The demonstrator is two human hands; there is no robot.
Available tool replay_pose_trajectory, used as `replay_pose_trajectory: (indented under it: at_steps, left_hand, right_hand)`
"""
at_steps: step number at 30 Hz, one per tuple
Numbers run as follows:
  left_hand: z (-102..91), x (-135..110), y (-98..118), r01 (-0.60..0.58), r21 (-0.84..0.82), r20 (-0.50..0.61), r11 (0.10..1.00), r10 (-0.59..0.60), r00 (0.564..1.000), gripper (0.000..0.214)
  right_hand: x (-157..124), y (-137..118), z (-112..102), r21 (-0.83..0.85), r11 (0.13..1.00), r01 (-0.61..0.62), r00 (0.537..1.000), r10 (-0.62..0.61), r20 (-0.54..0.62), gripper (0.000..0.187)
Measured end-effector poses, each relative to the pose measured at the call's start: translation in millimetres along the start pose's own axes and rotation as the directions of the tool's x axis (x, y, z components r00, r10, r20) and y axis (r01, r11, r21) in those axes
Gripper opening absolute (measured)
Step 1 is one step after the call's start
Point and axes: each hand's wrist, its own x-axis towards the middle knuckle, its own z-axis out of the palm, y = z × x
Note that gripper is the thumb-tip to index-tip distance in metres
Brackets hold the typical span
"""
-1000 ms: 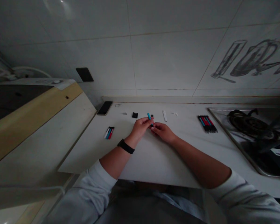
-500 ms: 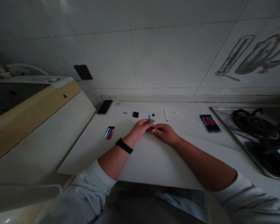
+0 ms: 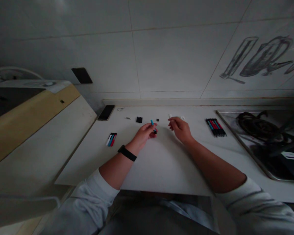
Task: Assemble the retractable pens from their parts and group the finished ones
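Note:
My left hand is closed on a small blue pen barrel with a dark tip, held just above the white counter. My right hand has parted from it and reaches toward a thin white stick and a small white piece at the back of the counter. Its fingers are loosely curled, thumb and forefinger close together, with nothing visible between them. A tiny black part lies between the hands.
A bundle of red, blue and black pens lies to the right. Three short pen parts lie to the left, with a black block, a small spring and a phone further back. A gas hob is at the right.
My right hand has let go of the blue barrel and moved right and back toward the white stick. My left hand still holds the barrel. The view shifted slightly.

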Motion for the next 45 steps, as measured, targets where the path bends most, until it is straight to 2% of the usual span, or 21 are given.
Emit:
replay_pose_trajectory:
  at_steps: [2,4,6,8,10,14,18,31,37,40,43,45]
  left_hand:
    - [0.4,-0.6,0.1,0.027,0.003,0.006,1.0,-0.027,1.0,0.048]
    - [1.3,-0.8,-0.2,0.037,0.007,0.007,0.999,-0.038,0.999,0.045]
    - [2.0,-0.5,-0.5,0.027,0.013,0.003,1.0,-0.027,1.0,0.042]
    - [1.9,0.1,-0.8,0.004,0.022,-0.003,1.0,-0.004,1.0,0.04]
    - [1.0,0.8,-1.2,-0.022,0.037,-0.003,0.999,0.022,1.0,0.04]
    - [-0.4,1.6,-2.7,-0.053,0.081,0.018,0.995,0.052,0.998,0.04]
    - [0.7,1.3,-4.7,-0.068,0.122,0.021,0.99,0.065,0.998,0.04]
    - [2.2,0.4,-2.8,-0.061,0.136,0.029,0.989,0.058,0.998,0.04]
    - [2.4,3.2,-3.3,-0.109,0.236,0.028,0.966,0.105,0.994,0.034]
    - [0.3,8.3,-7.3,-0.154,0.316,0.042,0.936,0.149,0.988,0.03]
    - [-1.8,10.9,-9.9,-0.217,0.417,0.074,0.883,0.205,0.976,0.027]
    - [-2.6,10.4,-10.4,-0.27,0.481,0.102,0.834,0.252,0.962,0.026]
  right_hand:
    - [14.6,15.5,-21.2,-0.041,0.999,-0.031,0.984,0.023,-0.178,0.037]
    - [27.1,31.4,-44.6,-0.177,0.982,-0.065,0.945,0.003,-0.327,0.036]
    - [34.9,45.8,-64.7,-0.336,0.933,-0.128,0.925,-0.01,-0.381,0.036]
    - [38.0,58.0,-77.4,-0.448,0.877,-0.175,0.934,0.005,-0.356,0.034]
    - [38.2,67.9,-81.5,-0.514,0.834,-0.201,0.954,0.049,-0.295,0.034]
    - [39.1,81.5,-74.9,-0.618,0.757,-0.213,0.975,0.124,-0.184,0.036]
    - [44.2,87.5,-69.3,-0.677,0.706,-0.208,0.978,0.135,-0.159,0.036]
    - [40.0,72.3,-76.0,-0.763,0.577,-0.291,0.955,0.221,-0.197,0.03]
    - [31.0,61.9,-80.0,-0.847,0.459,-0.27,0.947,0.284,-0.148,0.028]
    - [27.3,52.8,-75.6,-0.818,0.514,-0.259,0.955,0.266,-0.135,0.026]
    - [26.0,39.2,-66.0,-0.693,0.699,-0.177,0.984,0.134,-0.116,0.025]
    - [25.2,28.7,-56.1,-0.543,0.835,-0.092,0.994,0.045,-0.098,0.022]
